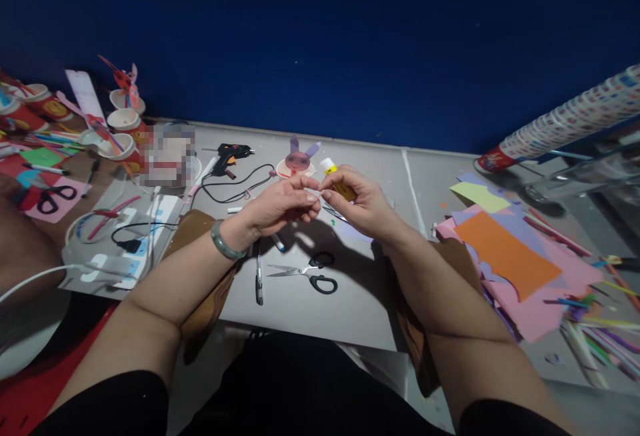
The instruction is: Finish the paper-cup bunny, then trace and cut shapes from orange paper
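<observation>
My left hand point(287, 206), a bangle on its wrist, and my right hand point(357, 201) meet fingertip to fingertip above the table. Both have thumb and fingers pinched together; whatever lies between them is too small to make out. A yellow glue stick point(331, 169) with a white cap shows just behind my right hand, which partly hides it. Beyond the hands is a paper cup with a purple-eared rabbit face point(298, 161). Below them lie black-handled scissors point(305, 271), blades parted, and a pen point(259, 279). A purple paper piece point(353, 229) lies under my right hand.
A black glue gun point(233, 156) with its cord lies back left. Power strips point(143, 243), decorated paper cups point(125, 119) and another person's arm point(30, 243) are at left. Orange paper point(505, 253), coloured sticks and a long cup stack point(565, 119) occupy the right. A blue wall point(320, 43) rises behind.
</observation>
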{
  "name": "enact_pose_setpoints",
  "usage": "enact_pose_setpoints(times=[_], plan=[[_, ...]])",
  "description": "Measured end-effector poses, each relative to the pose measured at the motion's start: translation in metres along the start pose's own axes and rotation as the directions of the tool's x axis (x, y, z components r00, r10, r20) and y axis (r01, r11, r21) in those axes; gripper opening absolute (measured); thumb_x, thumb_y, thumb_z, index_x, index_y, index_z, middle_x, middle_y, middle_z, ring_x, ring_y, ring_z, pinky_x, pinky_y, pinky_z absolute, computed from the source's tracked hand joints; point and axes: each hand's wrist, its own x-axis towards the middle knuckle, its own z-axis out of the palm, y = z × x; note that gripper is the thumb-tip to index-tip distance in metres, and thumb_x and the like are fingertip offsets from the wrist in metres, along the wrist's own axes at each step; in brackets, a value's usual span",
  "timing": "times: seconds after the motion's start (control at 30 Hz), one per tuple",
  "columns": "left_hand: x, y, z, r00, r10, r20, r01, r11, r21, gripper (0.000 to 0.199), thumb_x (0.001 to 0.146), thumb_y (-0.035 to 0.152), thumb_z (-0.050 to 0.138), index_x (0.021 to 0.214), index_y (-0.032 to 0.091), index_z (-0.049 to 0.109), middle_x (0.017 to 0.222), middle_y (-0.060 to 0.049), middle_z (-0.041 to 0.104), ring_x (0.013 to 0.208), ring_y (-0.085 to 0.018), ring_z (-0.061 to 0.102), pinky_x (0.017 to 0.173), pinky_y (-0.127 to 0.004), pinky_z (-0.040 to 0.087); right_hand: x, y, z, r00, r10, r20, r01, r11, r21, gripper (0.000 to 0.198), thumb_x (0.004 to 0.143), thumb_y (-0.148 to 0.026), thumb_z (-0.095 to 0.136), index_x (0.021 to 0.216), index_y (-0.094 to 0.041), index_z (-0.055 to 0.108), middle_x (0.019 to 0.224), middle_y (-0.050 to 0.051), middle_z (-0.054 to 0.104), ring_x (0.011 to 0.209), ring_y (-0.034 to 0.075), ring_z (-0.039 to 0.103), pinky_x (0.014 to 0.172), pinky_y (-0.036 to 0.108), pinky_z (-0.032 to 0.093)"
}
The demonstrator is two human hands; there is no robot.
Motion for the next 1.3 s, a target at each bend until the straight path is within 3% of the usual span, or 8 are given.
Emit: enact_pose_setpoints(times=[0.2,0.43,0.6,0.73,1.0,1.07,1.17,1.3], plan=[[0.0,0.001,0.003,1.0,-0.011,0.012,0.011,1.0,0.0,0.041,0.077,0.027,0.091,0.101,0.015,0.059,0.073,0.002,0.07,0.063,-0.008,0.068,0.057,-0.018,0.051,0.0,-0.004,0.003,0.999,0.036,0.014,-0.037,0.999,0.04,0.009,0.094,-0.031,0.071,0.093,-0.022,0.07,0.088,0.001,0.058,0.071,0.013,0.05,0.063,0.029,0.038],[0.001,0.0,0.002,1.0,-0.009,-0.016,0.01,0.999,0.041,0.037,0.08,0.025,0.086,0.103,0.016,0.059,0.075,0.001,0.071,0.064,-0.01,0.069,0.058,-0.021,0.052,0.001,-0.005,0.001,0.998,0.055,0.025,-0.056,0.998,0.031,0.009,0.093,-0.028,0.07,0.088,-0.022,0.066,0.085,0.001,0.056,0.071,0.013,0.05,0.066,0.03,0.039],[0.005,-0.005,0.001,0.955,0.243,-0.167,-0.199,0.949,0.242,0.026,0.084,0.032,0.08,0.093,0.018,0.06,0.075,0.0,0.071,0.064,-0.01,0.067,0.058,-0.021,0.05,0.0,0.001,-0.002,0.997,0.083,-0.005,-0.083,0.992,-0.097,0.003,0.089,-0.02,0.067,0.087,-0.022,0.065,0.084,0.0,0.056,0.068,0.012,0.049,0.063,0.029,0.038],[0.005,-0.008,0.001,0.893,0.437,-0.111,-0.337,0.81,0.48,0.028,0.078,0.037,0.086,0.08,0.018,0.065,0.067,0.001,0.066,0.06,-0.009,0.059,0.057,-0.023,0.046,-0.001,0.005,-0.001,0.998,0.064,-0.012,-0.066,0.98,-0.186,0.004,0.087,-0.018,0.066,0.085,-0.022,0.066,0.081,-0.001,0.052,0.065,0.013,0.049,0.063,0.03,0.038],[0.003,-0.01,-0.001,0.877,0.472,-0.092,-0.314,0.706,0.634,0.023,0.079,0.036,0.084,0.075,0.017,0.071,0.062,0.002,0.062,0.054,-0.008,0.049,0.052,-0.024,0.037,-0.002,0.006,0.002,1.0,0.026,0.017,-0.021,0.969,-0.248,0.005,0.088,-0.019,0.066,0.084,-0.022,0.067,0.08,0.0,0.053,0.067,0.015,0.051,0.064,0.031,0.041],[0.003,-0.01,-0.001,0.875,0.472,-0.11,-0.311,0.72,0.62,0.023,0.078,0.036,0.085,0.073,0.017,0.071,0.062,0.002,0.062,0.055,-0.009,0.049,0.053,-0.025,0.037,-0.002,0.007,0.002,1.0,0.0,-0.001,0.0,0.967,-0.256,0.004,0.09,-0.021,0.067,0.09,-0.023,0.07,0.082,0.001,0.056,0.069,0.016,0.053,0.066,0.032,0.044],[0.004,-0.009,-0.002,0.867,0.467,-0.173,-0.311,0.778,0.546,0.026,0.076,0.037,0.087,0.07,0.017,0.071,0.064,0.0,0.064,0.059,-0.01,0.054,0.057,-0.025,0.043,-0.002,0.007,0.0,0.993,-0.064,-0.1,0.034,0.962,-0.269,0.024,0.098,-0.027,0.062,0.121,-0.028,0.071,0.092,0.004,0.063,0.078,0.02,0.059,0.075,0.037,0.05],[0.005,-0.007,-0.006,0.87,0.418,-0.262,-0.302,0.871,0.387,0.027,0.076,0.037,0.088,0.069,0.017,0.071,0.07,-0.001,0.068,0.069,-0.011,0.061,0.068,-0.026,0.05,-0.007,0.003,0.0,0.979,-0.089,-0.181,0.042,0.968,-0.246,0.047,0.104,-0.036,0.058,0.15,-0.032,0.049,0.1,0.005,0.066,0.08,0.021,0.064,0.072,0.039,0.053]])
